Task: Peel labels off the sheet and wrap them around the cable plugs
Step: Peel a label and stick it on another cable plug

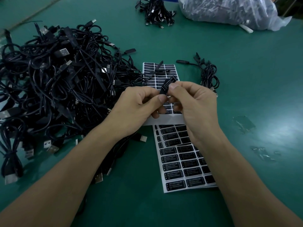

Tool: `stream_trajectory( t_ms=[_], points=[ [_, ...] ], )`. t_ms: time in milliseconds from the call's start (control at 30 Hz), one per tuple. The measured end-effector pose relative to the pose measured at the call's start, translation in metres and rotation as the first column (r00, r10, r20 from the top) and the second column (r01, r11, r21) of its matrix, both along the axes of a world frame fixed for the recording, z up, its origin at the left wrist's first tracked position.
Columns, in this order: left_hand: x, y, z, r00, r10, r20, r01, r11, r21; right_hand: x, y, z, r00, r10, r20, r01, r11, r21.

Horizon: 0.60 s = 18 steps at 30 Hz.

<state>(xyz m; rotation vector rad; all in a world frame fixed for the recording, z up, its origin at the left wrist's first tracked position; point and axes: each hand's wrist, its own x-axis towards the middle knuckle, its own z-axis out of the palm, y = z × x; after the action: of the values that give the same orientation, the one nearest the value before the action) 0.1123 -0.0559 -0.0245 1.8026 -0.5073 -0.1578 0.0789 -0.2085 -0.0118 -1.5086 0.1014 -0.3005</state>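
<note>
- A heap of black cables [54,82] is lying at far left on the green table [255,89].
- My left hand [136,108] is curling, thumb and forefinger pinching the plug [173,78] at its lower end.
- The plug is tilting up to the right, its label [166,84] facing me.
- My right hand [195,105] is pinching its middle, above the label sheets [178,161].

Both hands wrapping a label onto a plug

Left hand [139,104] and right hand [193,102] pinch a black labelled plug [168,84] above the label sheets [180,166], beside a cable pile [54,82].
</note>
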Motion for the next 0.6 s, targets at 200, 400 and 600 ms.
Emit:
stream_trajectory(
  t_ms=[200, 400, 600],
  points=[
    [-0.0017, 0.0003, 0.0006, 0.997, -0.069, -0.020, 0.068, 0.996, -0.050, 0.0005, -0.0030, 0.0009, 1.000, 0.024, -0.001, -0.024, 0.999, -0.023],
    [-0.0022, -0.0002, 0.0008, 0.998, -0.062, -0.020, 0.061, 0.997, -0.036, -0.0001, -0.0049, 0.0016, 0.999, 0.040, 0.015, -0.039, 0.996, -0.082],
    [-0.0031, 0.0000, 0.0030, 0.998, -0.057, -0.016, 0.056, 0.998, -0.029, -0.0013, -0.0044, 0.0033, 0.998, 0.033, 0.052, -0.025, 0.989, -0.145]
  ],
)
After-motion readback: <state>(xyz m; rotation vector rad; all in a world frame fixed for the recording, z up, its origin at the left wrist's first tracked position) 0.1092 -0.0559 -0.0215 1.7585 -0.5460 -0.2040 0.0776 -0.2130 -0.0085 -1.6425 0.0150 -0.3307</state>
